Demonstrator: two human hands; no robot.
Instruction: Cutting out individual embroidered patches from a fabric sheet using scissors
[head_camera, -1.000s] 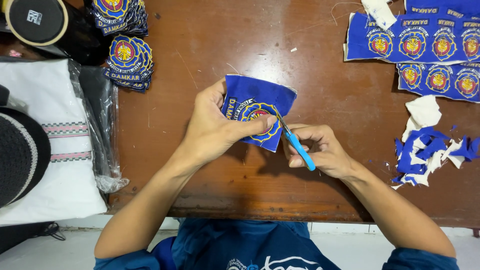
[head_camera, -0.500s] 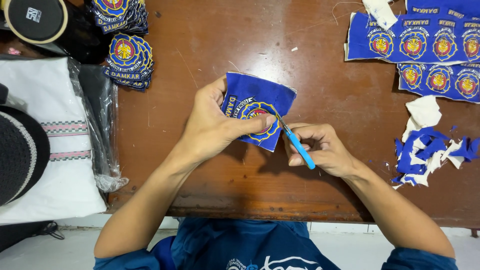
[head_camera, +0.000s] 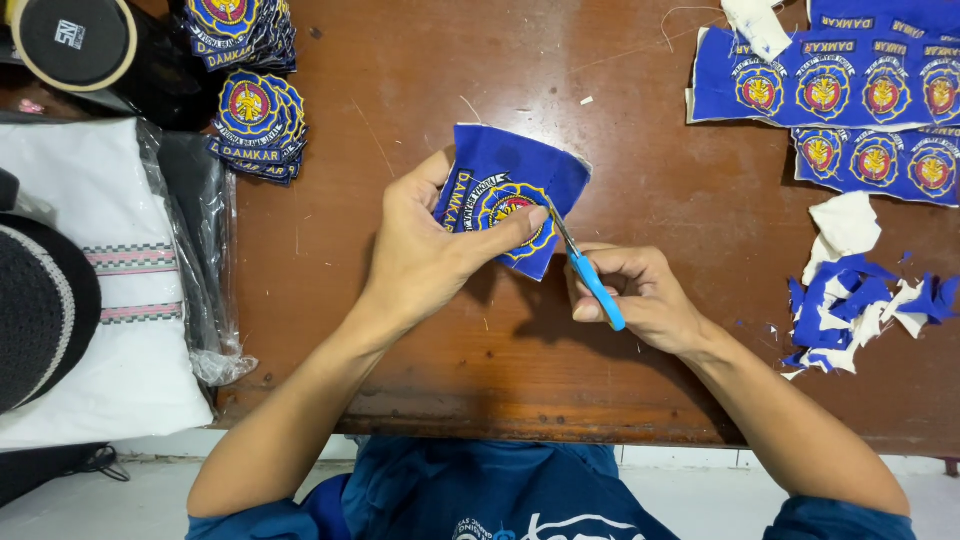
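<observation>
My left hand (head_camera: 425, 250) pinches the blue cloth patch (head_camera: 510, 195), thumb pressed flat over its round yellow-and-red badge, fingers curled behind it, holding it up just over the bench (head_camera: 420, 90). My right hand (head_camera: 640, 295) is wrapped tight round the blue-handled scissors (head_camera: 585, 268); their thin blades touch the patch's lower right edge, and I can't tell whether the blades are apart.

To my right, a heap of blue and white cloth scraps (head_camera: 860, 300) lies on the bench. Beyond it, at the far right corner, sit uncut blue sheets of badges (head_camera: 830, 85), the round emblems in rows, a white scrap on the top edge.

To my left at the far edge, two stacks of cut round badges (head_camera: 255, 120), blue with yellow rims. Past them, a black roll with a pale rim (head_camera: 70, 40). On the left, a folded white cloth in a clear plastic bag (head_camera: 120, 290), with thin striped bands, and a black cap (head_camera: 40, 310) resting on it.

Compared with a second ago, almost nothing has shifted: same pinch, same scissors angle, patch in the same spot.
</observation>
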